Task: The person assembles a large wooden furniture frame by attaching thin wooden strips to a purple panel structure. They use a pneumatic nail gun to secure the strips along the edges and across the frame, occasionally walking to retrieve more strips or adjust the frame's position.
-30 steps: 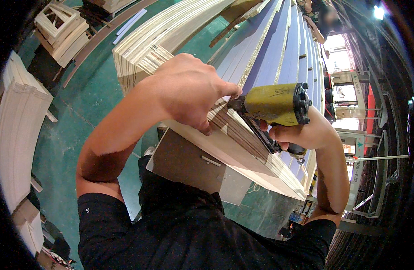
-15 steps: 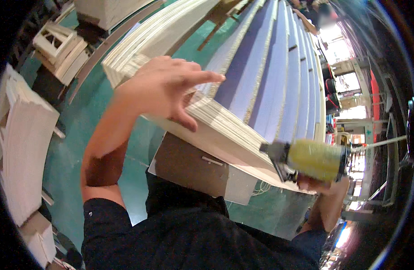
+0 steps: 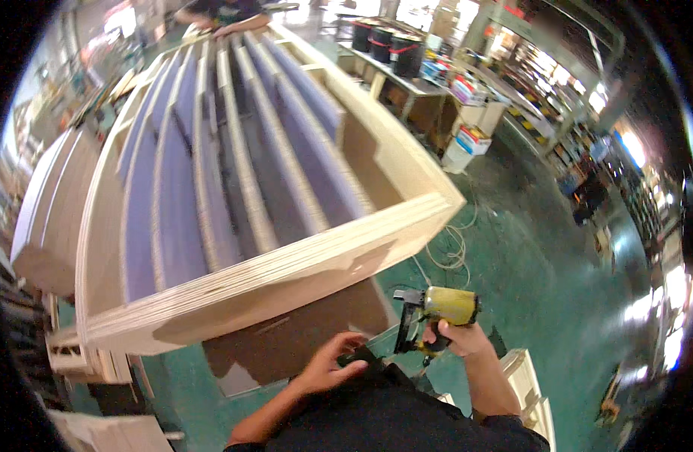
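My right hand (image 3: 461,338) grips a yellow and black pneumatic nail gun (image 3: 450,304) by its handle, with the nose pointing left. It hangs in the air off the near right corner of a large plywood frame (image 3: 271,280). Several long panels with bluish faces (image 3: 182,203) stand on edge inside the frame, running away from me. In front of my body, short of the frame's near side, my left hand (image 3: 335,364) is empty with its fingers apart and slightly curled. It touches neither the frame nor the nail gun.
A brown board (image 3: 301,331) lies under the frame's near side. Pale hose coils (image 3: 455,252) lie on the green floor. Another person's hands (image 3: 237,26) rest at the frame's far end. A workbench (image 3: 406,84) with black drums stands far right; stacked boards (image 3: 53,211) are at left.
My view has swung to the right and shows the whole frame. My left hand has come off the frame's near corner and back toward my body. The nail gun stays in my right hand.
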